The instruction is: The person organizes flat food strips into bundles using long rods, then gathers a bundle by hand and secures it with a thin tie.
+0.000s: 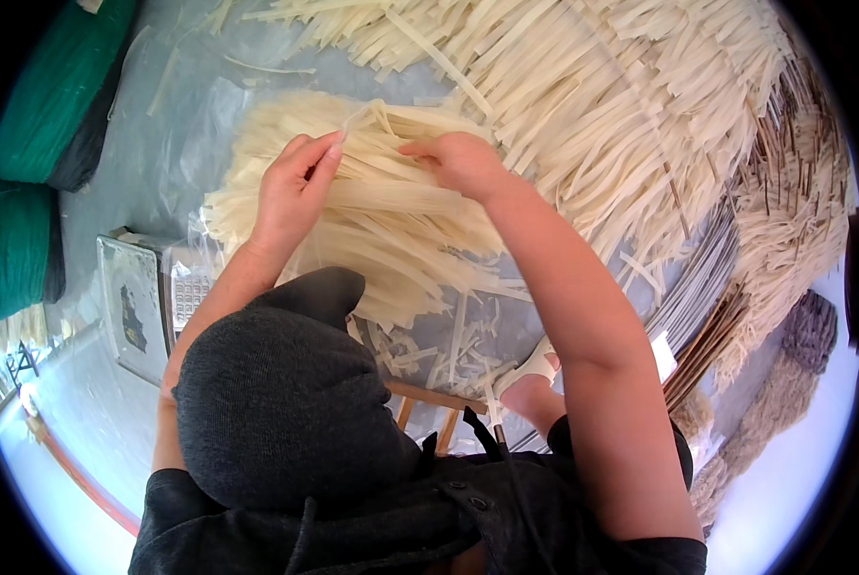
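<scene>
A broad heap of pale cream flat strips, like dried flat noodles, lies in front of me. Over its left part is my left hand, thumb and forefinger pinched together. A thin whitish strip rises from those fingertips. To the right, my right hand is curled down at the top of the heap, thumb and forefinger close together against the strips. Its other fingers are turned under, so what lies between them is hidden.
More pale strips cover the far right, beside thin rods. On the left stand green sacks and a scale-like device with a metal platform and keypad. A wooden stool and loose scraps are nearer to me.
</scene>
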`<state>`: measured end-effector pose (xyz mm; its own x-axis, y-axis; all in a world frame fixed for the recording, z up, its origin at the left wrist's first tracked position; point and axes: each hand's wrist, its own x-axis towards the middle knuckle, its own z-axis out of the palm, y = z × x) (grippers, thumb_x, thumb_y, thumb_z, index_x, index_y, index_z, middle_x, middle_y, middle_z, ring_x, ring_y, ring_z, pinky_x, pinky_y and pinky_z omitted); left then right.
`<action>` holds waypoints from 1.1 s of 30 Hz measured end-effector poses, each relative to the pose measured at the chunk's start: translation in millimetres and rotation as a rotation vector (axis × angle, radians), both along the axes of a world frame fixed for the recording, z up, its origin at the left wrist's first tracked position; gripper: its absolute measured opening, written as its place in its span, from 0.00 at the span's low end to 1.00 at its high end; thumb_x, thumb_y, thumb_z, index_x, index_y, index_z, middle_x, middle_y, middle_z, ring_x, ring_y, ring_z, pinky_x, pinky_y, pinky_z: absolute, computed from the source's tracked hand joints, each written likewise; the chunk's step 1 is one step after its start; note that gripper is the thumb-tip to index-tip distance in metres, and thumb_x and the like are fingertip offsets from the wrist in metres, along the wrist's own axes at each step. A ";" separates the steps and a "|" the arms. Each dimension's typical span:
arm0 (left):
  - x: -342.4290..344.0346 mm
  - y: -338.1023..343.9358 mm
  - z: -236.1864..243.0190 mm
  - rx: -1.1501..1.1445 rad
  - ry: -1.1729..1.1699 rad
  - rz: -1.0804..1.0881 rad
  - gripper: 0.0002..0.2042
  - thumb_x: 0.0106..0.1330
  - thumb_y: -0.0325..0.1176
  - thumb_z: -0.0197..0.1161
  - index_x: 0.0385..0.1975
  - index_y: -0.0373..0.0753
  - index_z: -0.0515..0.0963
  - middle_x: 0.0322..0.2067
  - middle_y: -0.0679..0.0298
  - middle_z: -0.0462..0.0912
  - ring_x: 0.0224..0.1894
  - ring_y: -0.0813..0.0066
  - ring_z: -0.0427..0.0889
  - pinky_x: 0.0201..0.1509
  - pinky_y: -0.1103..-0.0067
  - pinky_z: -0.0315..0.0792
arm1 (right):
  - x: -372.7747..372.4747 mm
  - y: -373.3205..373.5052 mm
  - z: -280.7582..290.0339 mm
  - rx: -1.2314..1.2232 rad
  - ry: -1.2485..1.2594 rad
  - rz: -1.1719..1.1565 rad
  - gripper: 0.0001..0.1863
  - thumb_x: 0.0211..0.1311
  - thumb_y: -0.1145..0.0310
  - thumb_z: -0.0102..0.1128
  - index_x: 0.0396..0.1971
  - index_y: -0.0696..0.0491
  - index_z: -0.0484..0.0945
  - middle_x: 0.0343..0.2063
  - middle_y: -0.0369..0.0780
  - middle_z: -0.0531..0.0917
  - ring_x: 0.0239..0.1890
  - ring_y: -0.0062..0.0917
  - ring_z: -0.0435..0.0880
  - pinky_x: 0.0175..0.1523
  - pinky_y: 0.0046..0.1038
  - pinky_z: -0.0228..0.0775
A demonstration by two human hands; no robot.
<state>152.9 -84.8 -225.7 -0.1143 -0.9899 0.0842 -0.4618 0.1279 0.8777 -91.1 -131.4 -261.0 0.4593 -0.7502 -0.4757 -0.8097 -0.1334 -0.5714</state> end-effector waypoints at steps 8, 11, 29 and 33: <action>0.6 -10.3 3.6 0.043 -0.159 0.000 0.11 0.68 0.33 0.58 0.45 0.36 0.80 0.25 0.63 0.74 0.25 0.74 0.71 0.31 0.78 0.67 | 14.8 -7.3 21.6 -0.121 0.247 -0.084 0.27 0.57 0.60 0.51 0.60 0.41 0.73 0.43 0.42 0.84 0.48 0.33 0.81 0.57 0.32 0.58; 1.9 -10.7 -3.9 0.113 -0.059 0.033 0.11 0.68 0.33 0.58 0.45 0.36 0.80 0.25 0.63 0.74 0.25 0.75 0.71 0.31 0.78 0.67 | 17.9 -14.4 24.4 -0.117 0.204 -0.043 0.28 0.59 0.57 0.46 0.61 0.46 0.70 0.48 0.44 0.82 0.51 0.35 0.80 0.57 0.39 0.61; -6.6 -10.8 -8.3 0.150 -0.214 -0.045 0.12 0.68 0.36 0.57 0.45 0.37 0.80 0.24 0.60 0.71 0.25 0.68 0.72 0.32 0.76 0.66 | -83.4 50.7 -26.4 0.046 -0.454 -1.015 0.26 0.67 0.51 0.53 0.55 0.55 0.75 0.59 0.41 0.73 0.54 0.25 0.75 0.59 0.27 0.64; -11.2 -9.1 -2.1 0.211 -0.150 -0.077 0.12 0.68 0.32 0.58 0.48 0.35 0.79 0.24 0.66 0.69 0.27 0.79 0.68 0.33 0.82 0.64 | -46.5 93.3 -81.2 0.401 -0.725 -1.194 0.29 0.71 0.51 0.45 0.62 0.58 0.67 0.62 0.43 0.70 0.65 0.27 0.63 0.67 0.27 0.53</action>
<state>141.7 -93.8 -227.8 -0.1857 -0.9715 -0.1472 -0.5848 -0.0111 0.8111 -137.6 -38.1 -342.2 -0.1052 -0.7251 -0.6805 0.1550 0.6640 -0.7315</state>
